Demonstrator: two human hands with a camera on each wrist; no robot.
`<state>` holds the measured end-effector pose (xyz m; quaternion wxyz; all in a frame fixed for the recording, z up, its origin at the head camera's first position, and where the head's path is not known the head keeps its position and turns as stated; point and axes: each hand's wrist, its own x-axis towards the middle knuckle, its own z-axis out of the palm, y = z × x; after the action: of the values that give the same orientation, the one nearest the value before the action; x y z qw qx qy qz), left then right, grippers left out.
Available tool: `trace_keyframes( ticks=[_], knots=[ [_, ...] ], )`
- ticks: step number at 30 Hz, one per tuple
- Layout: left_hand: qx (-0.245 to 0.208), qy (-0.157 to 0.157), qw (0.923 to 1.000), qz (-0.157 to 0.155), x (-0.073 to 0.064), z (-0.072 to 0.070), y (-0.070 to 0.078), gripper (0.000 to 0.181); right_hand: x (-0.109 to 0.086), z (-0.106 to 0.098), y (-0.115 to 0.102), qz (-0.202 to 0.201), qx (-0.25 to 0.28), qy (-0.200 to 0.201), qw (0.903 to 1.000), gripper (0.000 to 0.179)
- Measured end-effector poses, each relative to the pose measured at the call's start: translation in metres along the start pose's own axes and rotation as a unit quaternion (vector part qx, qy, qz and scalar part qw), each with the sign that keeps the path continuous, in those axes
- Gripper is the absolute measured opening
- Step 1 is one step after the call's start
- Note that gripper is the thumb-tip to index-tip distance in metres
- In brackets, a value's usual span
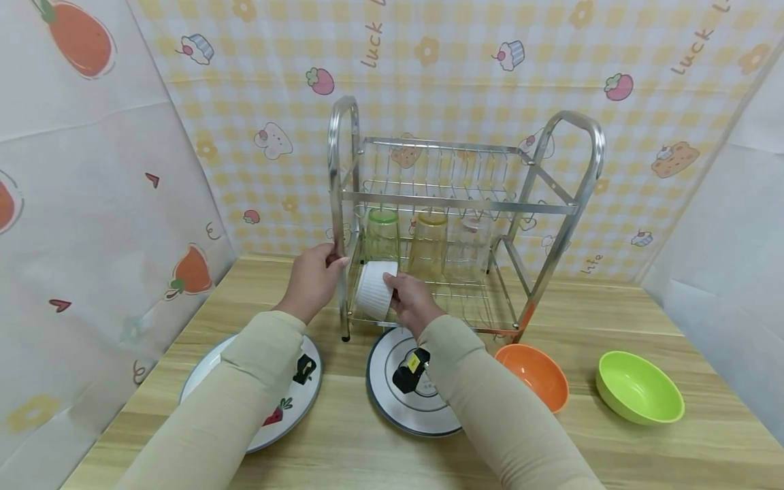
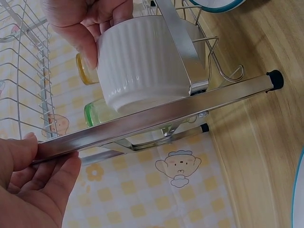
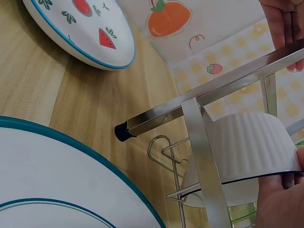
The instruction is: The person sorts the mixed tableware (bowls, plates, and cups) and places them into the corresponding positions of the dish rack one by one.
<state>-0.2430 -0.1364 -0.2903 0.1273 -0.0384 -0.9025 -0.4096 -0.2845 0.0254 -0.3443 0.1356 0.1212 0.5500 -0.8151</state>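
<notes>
My right hand (image 1: 413, 299) pinches the wall of a white ribbed bowl (image 1: 375, 289), thumb on one side and fingers on the other. The bowl is tipped on its side at the front left of the lower tier of a metal dish rack (image 1: 456, 202). In the right wrist view, a dark line runs along the bowl's rim (image 3: 251, 175). With thumb and fingers my left hand (image 1: 309, 282) grips the rack's front left post (image 2: 142, 118). Behind the bowl, a green glass (image 1: 382, 238), a yellow glass (image 1: 429, 245) and a clear glass (image 1: 468, 248) stand on the lower tier.
A large decorated plate (image 1: 306, 401) lies at the left, partly under my left sleeve. Another blue-rimmed plate (image 1: 386, 401) is in front of the rack. An orange bowl (image 1: 533, 371) and a lime green bowl (image 1: 640, 388) sit at the right. Patterned cloth (image 1: 275, 190) hangs behind.
</notes>
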Motion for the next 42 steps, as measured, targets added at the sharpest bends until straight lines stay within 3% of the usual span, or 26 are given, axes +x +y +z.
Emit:
trace_keyframes(
  ticks=[12, 27, 42],
  knots=[
    [0.004, 0.016, 0.9997, 0.016, 0.000, 0.000, 0.002, 0.018, -0.001, 0.004, -0.004, -0.006, -0.036, -0.004, 0.9993, 0.033],
    [-0.004, 0.017, 0.9998, 0.007, 0.000, 0.000, 0.002, 0.019, -0.009, 0.010, -0.003, -0.040, -0.105, 0.000, 0.9937, 0.031],
    [-0.044, -0.009, 0.9986, -0.029, -0.004, 0.002, -0.001, 0.028, -0.012, 0.008, 0.003, -0.035, -0.133, 0.003, 0.9905, 0.032]
  ],
)
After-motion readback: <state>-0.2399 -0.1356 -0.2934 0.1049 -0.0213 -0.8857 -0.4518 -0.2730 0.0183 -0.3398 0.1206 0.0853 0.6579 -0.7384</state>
